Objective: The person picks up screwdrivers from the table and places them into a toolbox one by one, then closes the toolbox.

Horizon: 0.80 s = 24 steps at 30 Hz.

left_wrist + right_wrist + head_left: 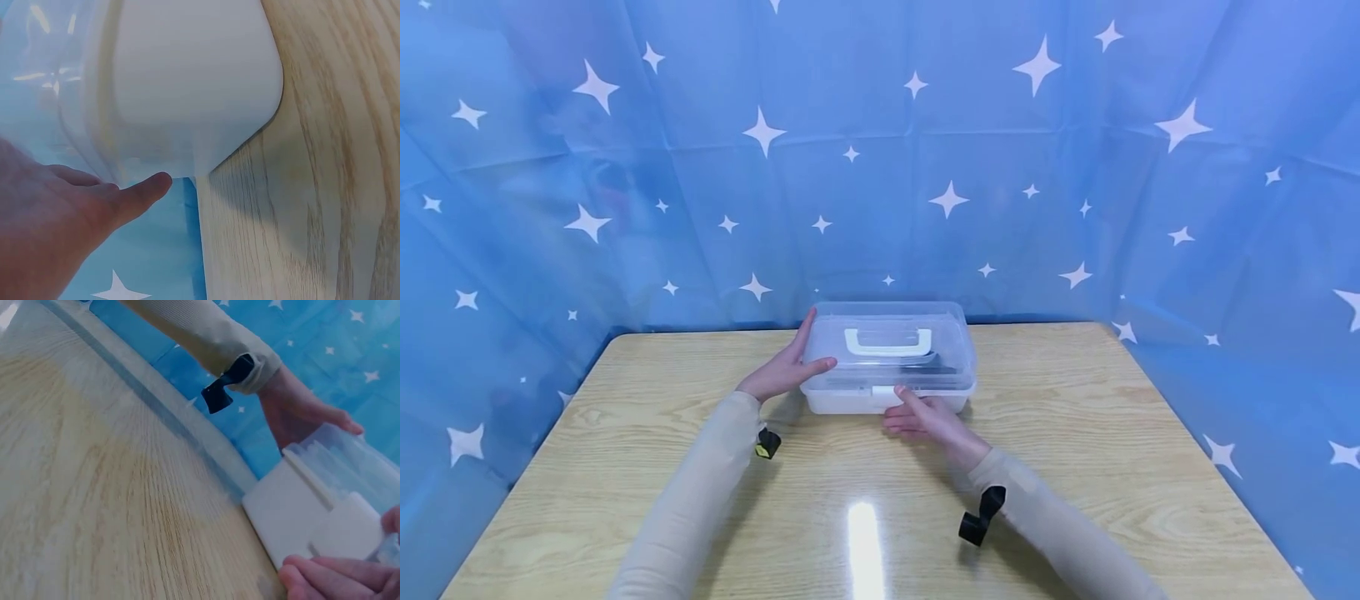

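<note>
A storage box [887,402] with a white handle [889,348] stands closed at the far middle of the table, its lid clear and its base whitish. Along its left side lies my left hand [786,367], fingers extended and thumb over the lid's front left part; the left wrist view shows this hand [75,219] against the box wall [194,75]. At the front, my right hand [936,421] has its thumb on the white latch [883,392], with straight fingers below it. In the right wrist view the fingers [331,575] reach the latch's lower edge. Contents look dark and blurred through the lid.
The wooden table [820,492] extends in front of the box and to both sides. A blue curtain [880,183] with white stars hangs right behind the table's back edge and around its sides. Black straps [983,517] dangle from the sleeves.
</note>
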Tool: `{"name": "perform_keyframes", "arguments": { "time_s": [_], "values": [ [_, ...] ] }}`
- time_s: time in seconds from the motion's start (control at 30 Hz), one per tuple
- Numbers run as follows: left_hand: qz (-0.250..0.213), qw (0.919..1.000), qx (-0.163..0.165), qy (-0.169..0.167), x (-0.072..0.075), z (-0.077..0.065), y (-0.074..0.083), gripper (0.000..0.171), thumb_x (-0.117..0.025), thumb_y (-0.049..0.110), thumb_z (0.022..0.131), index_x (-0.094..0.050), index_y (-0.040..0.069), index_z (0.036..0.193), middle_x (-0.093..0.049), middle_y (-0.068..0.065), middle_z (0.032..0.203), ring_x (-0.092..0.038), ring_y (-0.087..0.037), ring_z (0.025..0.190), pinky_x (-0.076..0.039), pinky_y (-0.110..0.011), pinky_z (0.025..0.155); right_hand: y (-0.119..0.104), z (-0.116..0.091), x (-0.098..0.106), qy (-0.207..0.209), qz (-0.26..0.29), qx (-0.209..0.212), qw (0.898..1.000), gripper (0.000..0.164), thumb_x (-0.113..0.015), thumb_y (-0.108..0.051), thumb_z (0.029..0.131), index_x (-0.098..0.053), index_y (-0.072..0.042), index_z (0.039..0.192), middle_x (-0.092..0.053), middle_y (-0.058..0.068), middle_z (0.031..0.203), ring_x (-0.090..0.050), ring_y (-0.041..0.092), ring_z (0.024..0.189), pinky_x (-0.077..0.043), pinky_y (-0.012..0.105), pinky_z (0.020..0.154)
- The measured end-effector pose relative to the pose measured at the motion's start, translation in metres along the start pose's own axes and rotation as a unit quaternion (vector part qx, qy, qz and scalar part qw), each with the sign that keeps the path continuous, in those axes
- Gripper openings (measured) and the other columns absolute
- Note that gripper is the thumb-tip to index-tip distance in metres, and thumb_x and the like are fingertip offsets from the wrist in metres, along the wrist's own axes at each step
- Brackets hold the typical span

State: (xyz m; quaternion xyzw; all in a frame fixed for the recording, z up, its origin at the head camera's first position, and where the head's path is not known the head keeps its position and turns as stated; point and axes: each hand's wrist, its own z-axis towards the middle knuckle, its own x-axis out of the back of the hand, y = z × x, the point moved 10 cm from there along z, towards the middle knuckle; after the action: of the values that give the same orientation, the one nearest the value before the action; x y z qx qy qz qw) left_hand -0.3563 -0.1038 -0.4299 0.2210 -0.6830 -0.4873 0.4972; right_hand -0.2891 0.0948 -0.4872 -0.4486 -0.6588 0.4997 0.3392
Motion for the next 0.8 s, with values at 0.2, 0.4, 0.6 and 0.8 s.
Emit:
{"name": "perform_keyframes", "arguments": {
  "time_s": [0.2,0.4,0.6,0.8],
  "values": [
    [-0.001,0.9999,-0.005,0.009,0.004,-0.002,-0.002,0.097,-0.062,0.039,0.094,0.015,0.03,0.153,0.013,0.0,0.16,0.004,-0.029,0.145,-0.012,-0.055,0.112,-0.001,0.001,-0.003,-0.008,-0.009,0.001,1.0,0.074,-0.047,-0.055,0.097,-0.057,0.015,0.12,-0.065,0.026,0.111,-0.064,0.033,0.105,-0.048,0.041,0.092],
    [0.007,0.9995,0.0,0.032,0.007,-0.005,-0.004,0.097,-0.063,0.041,0.093,0.012,0.03,0.154,0.01,0.001,0.16,0.001,-0.029,0.145,-0.014,-0.054,0.112,-0.005,0.0,-0.008,-0.04,-0.024,0.019,0.999,0.071,-0.042,-0.049,0.101,-0.055,0.018,0.119,-0.064,0.029,0.111,-0.063,0.038,0.105,-0.048,0.043,0.092],
    [0.013,0.9985,-0.004,0.053,0.007,-0.008,-0.004,0.099,-0.064,0.044,0.092,0.01,0.029,0.155,0.007,-0.001,0.161,-0.001,-0.031,0.145,-0.015,-0.055,0.112,-0.011,-0.004,-0.007,-0.083,-0.077,0.063,0.992,0.056,-0.04,-0.031,0.105,-0.052,0.021,0.12,-0.06,0.033,0.115,-0.059,0.042,0.109,-0.047,0.045,0.094],
    [0.024,0.9979,-0.013,0.059,0.007,-0.014,0.004,0.095,-0.061,0.039,0.095,0.01,0.021,0.155,0.007,-0.006,0.161,-0.002,-0.032,0.145,-0.013,-0.052,0.113,-0.018,-0.016,0.013,-0.091,-0.161,0.095,0.978,0.04,-0.043,-0.018,0.104,-0.055,0.016,0.122,-0.059,0.029,0.12,-0.057,0.041,0.113,-0.044,0.048,0.097]
  ]
}}
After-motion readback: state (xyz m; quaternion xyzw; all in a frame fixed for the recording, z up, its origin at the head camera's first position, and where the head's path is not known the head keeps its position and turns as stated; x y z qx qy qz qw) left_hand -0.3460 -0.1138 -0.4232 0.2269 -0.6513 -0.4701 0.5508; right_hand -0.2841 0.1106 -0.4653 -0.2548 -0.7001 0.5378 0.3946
